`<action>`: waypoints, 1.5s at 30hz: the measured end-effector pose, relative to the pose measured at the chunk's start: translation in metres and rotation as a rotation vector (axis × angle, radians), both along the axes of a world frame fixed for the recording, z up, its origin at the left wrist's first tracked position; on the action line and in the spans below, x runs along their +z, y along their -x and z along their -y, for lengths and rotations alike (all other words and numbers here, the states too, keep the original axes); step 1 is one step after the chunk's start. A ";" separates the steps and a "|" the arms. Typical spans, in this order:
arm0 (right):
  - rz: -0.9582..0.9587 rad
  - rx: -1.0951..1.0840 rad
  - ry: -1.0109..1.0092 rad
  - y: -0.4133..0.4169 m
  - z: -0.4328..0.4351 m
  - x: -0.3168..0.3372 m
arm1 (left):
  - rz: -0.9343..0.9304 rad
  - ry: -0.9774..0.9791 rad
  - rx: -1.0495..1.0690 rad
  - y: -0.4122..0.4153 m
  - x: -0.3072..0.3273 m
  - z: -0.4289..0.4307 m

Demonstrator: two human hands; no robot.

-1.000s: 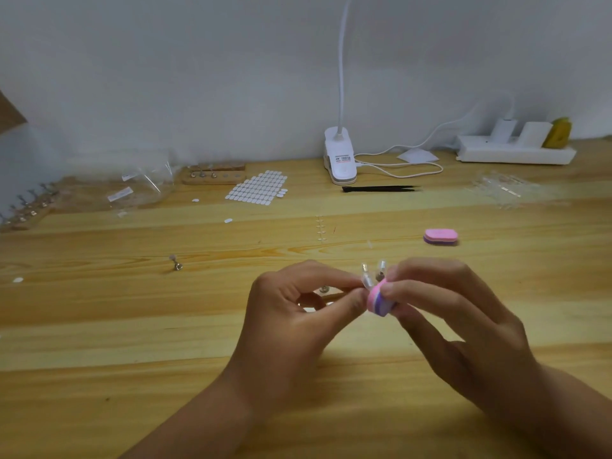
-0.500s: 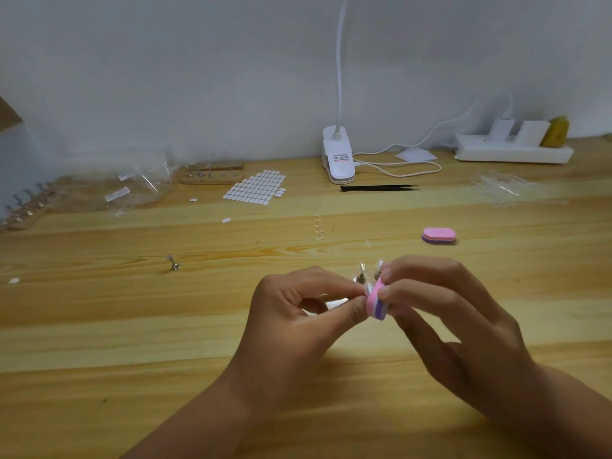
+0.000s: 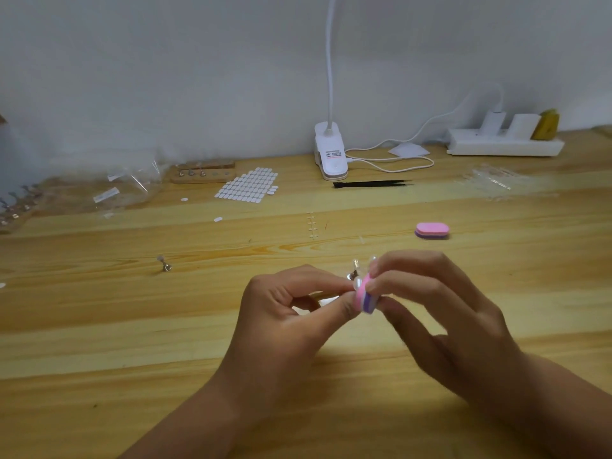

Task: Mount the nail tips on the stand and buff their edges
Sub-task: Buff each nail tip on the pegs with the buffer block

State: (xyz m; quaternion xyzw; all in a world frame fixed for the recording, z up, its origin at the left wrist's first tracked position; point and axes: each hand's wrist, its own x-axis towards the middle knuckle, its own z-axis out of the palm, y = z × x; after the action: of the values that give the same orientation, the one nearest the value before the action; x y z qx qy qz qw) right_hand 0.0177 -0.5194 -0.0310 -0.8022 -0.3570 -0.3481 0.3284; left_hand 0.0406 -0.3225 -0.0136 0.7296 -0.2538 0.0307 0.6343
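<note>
Mid-task, buffing stage, by my reading. Both hands are raised over the near middle of the table [image 3: 99, 326], fingertips meeting.

Right hand [image 3: 440, 313]: forefinger and thumb clamp a pink-and-purple buffer [image 3: 364, 298], held on edge with its pink face turned toward the left hand.

Left hand [image 3: 291, 313]: thumb and forefinger pinched together at the buffer's pink face, other fingers curled under. It appears to grasp small metal pegs [image 3: 351, 276]. Two clear tips [image 3: 356, 262] show just above the fingertips, at the buffer's upper end. Whether both are in the pinch I cannot tell. Contact between a tip edge and the buffer is hidden by the fingers; they are touching or very nearly so.

Done, as far as it shows: at least these tips sit on pegs. A lone peg [image 3: 164, 263] with a tip stands toward the left of the table, well apart from the hands.

Left to do, judging by the layout: the wooden stand [image 3: 202, 173] at the back edge shows a few pegs seated and some holes that look bare. A strip of clear tips [image 3: 493, 180] lies at the back right. How many edges are already buffed cannot be read.

Also out: spare buffer [image 3: 432, 230] right of centre, sticker sheet [image 3: 246, 187] and tweezers [image 3: 371, 184] toward the back.
</note>
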 end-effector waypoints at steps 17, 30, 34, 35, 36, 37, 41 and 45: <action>0.068 -0.129 0.022 -0.007 0.009 0.004 | -0.141 0.043 -0.127 -0.002 -0.001 0.001; 0.120 -0.047 0.088 0.006 0.000 0.003 | -0.122 0.028 -0.244 -0.003 -0.003 0.005; 0.081 -0.124 0.085 -0.001 0.009 0.005 | -0.143 0.028 -0.193 -0.004 -0.004 0.004; 0.078 -0.116 0.055 0.000 0.008 0.005 | -0.142 0.022 -0.189 -0.004 -0.004 0.003; 0.085 -0.093 0.032 0.002 0.005 0.004 | -0.137 0.012 -0.194 -0.004 -0.004 0.003; 0.103 -0.069 0.028 0.003 0.002 0.003 | -0.128 -0.002 -0.208 -0.004 -0.004 0.003; 0.117 -0.076 0.107 0.001 0.005 0.001 | -0.138 -0.018 -0.230 -0.001 -0.003 0.004; 0.080 -0.084 0.029 0.000 0.007 0.004 | -0.146 0.003 -0.220 -0.003 -0.004 0.002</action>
State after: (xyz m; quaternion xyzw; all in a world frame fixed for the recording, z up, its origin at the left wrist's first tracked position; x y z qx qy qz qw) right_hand 0.0180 -0.5263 -0.0267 -0.8065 -0.3410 -0.3883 0.2871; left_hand 0.0438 -0.3249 -0.0177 0.6966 -0.2854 -0.0921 0.6518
